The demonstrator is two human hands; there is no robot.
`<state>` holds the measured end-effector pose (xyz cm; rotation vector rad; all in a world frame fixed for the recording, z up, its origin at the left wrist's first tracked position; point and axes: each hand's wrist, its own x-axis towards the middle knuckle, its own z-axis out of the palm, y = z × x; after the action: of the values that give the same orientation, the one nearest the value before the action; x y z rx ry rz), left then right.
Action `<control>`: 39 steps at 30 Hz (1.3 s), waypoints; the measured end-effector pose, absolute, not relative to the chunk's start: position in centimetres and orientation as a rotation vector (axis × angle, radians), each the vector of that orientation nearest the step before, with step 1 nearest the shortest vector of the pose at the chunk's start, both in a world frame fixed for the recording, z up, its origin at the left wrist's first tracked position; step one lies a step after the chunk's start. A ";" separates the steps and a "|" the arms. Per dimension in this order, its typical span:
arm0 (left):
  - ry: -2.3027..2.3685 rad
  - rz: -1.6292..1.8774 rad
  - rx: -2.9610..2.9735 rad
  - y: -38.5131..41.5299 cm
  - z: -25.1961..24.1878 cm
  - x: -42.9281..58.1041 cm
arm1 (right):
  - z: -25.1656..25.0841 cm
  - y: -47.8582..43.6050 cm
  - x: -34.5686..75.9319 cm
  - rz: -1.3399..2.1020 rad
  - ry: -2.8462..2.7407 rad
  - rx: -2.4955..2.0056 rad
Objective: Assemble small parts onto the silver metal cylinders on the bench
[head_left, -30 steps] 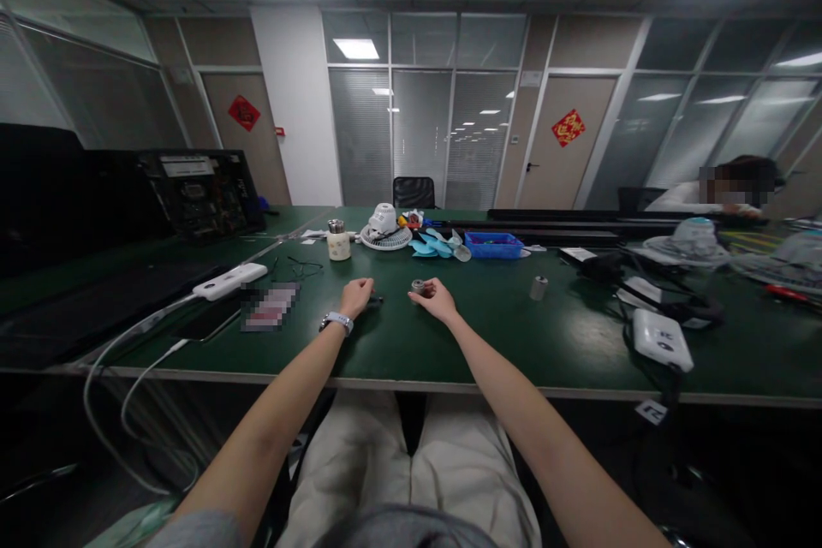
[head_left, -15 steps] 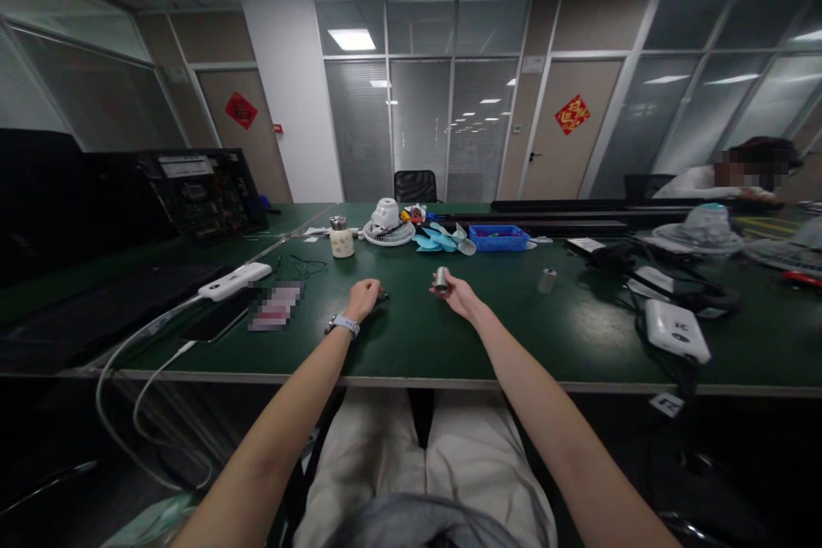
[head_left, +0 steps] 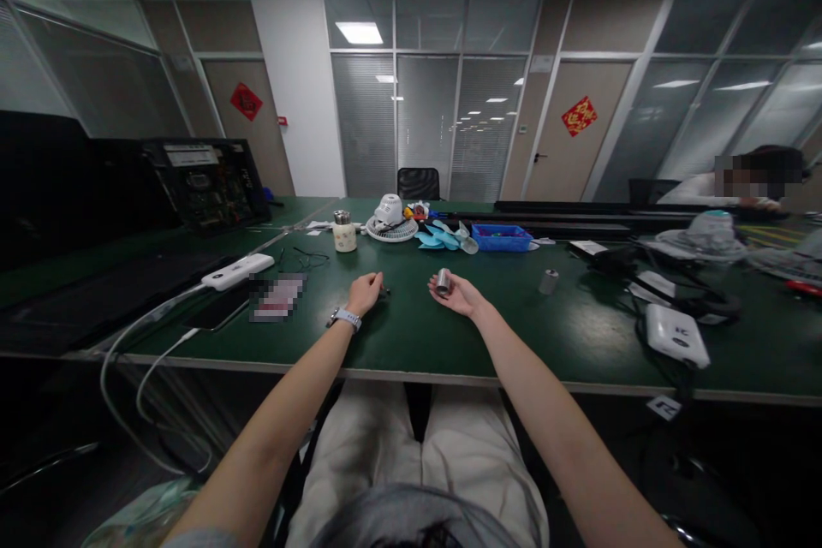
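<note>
My right hand (head_left: 457, 294) rests palm up on the green table (head_left: 449, 334) with its fingers pinched on a small silver metal cylinder (head_left: 443, 280). My left hand (head_left: 366, 292), with a watch on its wrist, lies curled on the table and grips a small dark thing (head_left: 384, 292) that I cannot make out. A second silver cylinder (head_left: 548, 281) stands on the table to the right, apart from both hands.
Further back stand a white cup (head_left: 345, 233), a white fan grille (head_left: 390, 226), light-blue fan blades (head_left: 443, 238) and a blue tray (head_left: 500, 237). White power adapters lie at left (head_left: 237, 271) and right (head_left: 676, 335) with cables. Another person (head_left: 738, 180) sits far right.
My right hand has lifted the silver cylinder off the table, shifted slightly right and turned palm up. My left hand has stayed put. The camera has tilted a little.
</note>
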<state>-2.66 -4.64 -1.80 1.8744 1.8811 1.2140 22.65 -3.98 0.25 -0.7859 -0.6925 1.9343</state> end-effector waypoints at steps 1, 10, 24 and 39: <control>1.880 1.218 1.874 -4.6 -1.8 -2.6 | 0.2 -4.0 22.8 1.977 -0.681 -0.778; 1.895 1.197 1.882 -4.7 -1.8 -2.4 | 0.0 -4.3 22.7 1.882 -0.739 -0.792; 1.902 1.195 1.897 -4.8 -1.7 -2.7 | -1.6 -2.7 24.4 0.700 -1.333 -1.130; 1.954 1.188 1.856 -4.5 -2.0 -3.0 | -3.3 -3.3 39.5 -0.016 -0.899 -1.940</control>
<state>-3.01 -4.47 -1.98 1.8556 1.9544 1.1876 39.54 -3.25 -3.29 -1.9396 -0.8987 -0.0155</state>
